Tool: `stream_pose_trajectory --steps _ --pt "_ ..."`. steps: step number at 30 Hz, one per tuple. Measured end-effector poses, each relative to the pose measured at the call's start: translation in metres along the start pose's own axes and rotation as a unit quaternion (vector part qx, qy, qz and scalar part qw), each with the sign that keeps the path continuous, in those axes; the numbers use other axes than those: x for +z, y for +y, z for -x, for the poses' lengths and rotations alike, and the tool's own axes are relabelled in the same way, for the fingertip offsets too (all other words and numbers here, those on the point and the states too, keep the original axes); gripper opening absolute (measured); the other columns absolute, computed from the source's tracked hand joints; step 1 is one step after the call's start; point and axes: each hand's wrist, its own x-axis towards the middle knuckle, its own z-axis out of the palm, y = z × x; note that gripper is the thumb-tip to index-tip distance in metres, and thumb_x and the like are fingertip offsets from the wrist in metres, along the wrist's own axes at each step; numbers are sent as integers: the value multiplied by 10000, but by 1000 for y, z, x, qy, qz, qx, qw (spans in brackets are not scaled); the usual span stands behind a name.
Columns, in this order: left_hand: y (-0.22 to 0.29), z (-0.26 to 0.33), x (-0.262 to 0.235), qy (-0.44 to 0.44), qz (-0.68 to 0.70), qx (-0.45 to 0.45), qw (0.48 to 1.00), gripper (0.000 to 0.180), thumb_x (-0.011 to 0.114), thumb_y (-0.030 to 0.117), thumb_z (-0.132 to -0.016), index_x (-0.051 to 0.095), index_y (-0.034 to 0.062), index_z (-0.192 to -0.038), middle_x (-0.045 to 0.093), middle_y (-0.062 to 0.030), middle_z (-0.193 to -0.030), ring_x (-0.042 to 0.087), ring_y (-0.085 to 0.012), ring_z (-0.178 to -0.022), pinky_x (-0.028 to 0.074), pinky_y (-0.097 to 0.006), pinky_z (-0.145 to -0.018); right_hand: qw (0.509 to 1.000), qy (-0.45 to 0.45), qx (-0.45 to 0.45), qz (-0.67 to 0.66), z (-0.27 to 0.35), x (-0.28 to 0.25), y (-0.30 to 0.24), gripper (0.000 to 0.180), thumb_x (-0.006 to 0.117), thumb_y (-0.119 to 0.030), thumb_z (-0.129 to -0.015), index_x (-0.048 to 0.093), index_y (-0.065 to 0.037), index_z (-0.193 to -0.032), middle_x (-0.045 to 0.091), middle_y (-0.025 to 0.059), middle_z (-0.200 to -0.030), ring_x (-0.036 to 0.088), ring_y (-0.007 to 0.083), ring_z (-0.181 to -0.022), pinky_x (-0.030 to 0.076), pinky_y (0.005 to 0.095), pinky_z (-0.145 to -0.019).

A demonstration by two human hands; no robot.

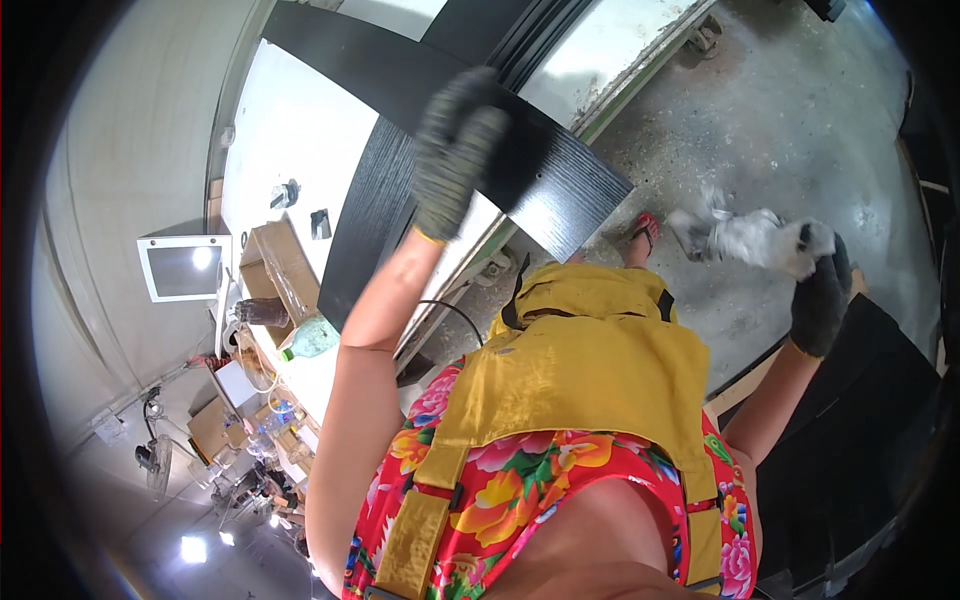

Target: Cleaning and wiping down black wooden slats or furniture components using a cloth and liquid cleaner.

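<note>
Holds 2 gloved hands well apart: clamps a crumpled white cloth (750,240) in the right hand (822,300), out over the floor (770,130), and has the left hand (455,160), blurred, over a black board (385,75); cannot tell whether pressed to it or just above. Beneath the left hand, shows in that board a long, flat form, a square-cut end, fine parallel wood-like grain, a bright sheen and 1 small hole just to the right. In the cloth, shows soft, rumpled folds, bunched at the right fingers and spreading out leftward from them. Below and left of the left hand, shows another black board (362,210), grained too and partly covered; beyond that hand, a stack of dark boards (545,40) with straight edges. Left of the left hand, shows a smooth white tabletop (275,120), a cardboard box (262,255) and a translucent green bottle (312,338). Below the right hand, shows a flat black panel (850,410); between the 2 hands, a creased yellow apron (580,380).
</note>
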Motion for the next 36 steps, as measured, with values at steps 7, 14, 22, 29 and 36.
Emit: stream_pose_trajectory --steps 7,14,22,29,36 --pt "-64 -50 -71 -21 -513 149 845 485 539 309 -938 496 50 -1346 471 -178 -1393 402 -360 -1317 273 -460 -1122 940 -181 -269 107 -82 160 46 367 602 -152 -918 555 33 -1231 602 131 -1200 600 189 -1038 493 295 -913" --pt "-74 -51 -63 -11 -534 152 832 508 483 343 -945 471 59 -1365 419 -193 -1432 337 -398 -1348 185 -515 -1138 931 -294 -89 196 -125 336 29 339 591 -181 -864 639 -63 -1178 602 127 -1234 583 275 -1115 450 329 -984" --pt "-78 -49 -65 -10 -583 124 803 501 414 311 -979 407 67 -1417 351 -183 -1483 285 -380 -1387 147 -491 -1163 800 -314 -450 244 -120 333 68 317 573 -116 -900 618 -85 -1212 637 132 -1171 618 282 -1064 499 350 -933" --pt "-77 -49 -65 -10 -592 123 797 481 365 303 -1001 400 73 -1422 339 -181 -1490 272 -361 -1399 138 -487 -1168 777 -339 -479 228 -106 280 72 422 562 -3 -841 608 -128 -1241 624 133 -1191 621 303 -1066 515 394 -926" --pt "-86 -51 -68 -4 -561 123 818 484 385 316 -988 417 96 -1419 357 -172 -1485 271 -376 -1399 114 -542 -1155 899 -373 -154 167 -53 221 30 272 676 -101 -855 668 -45 -1121 668 141 -1083 646 263 -1006 522 355 -885"
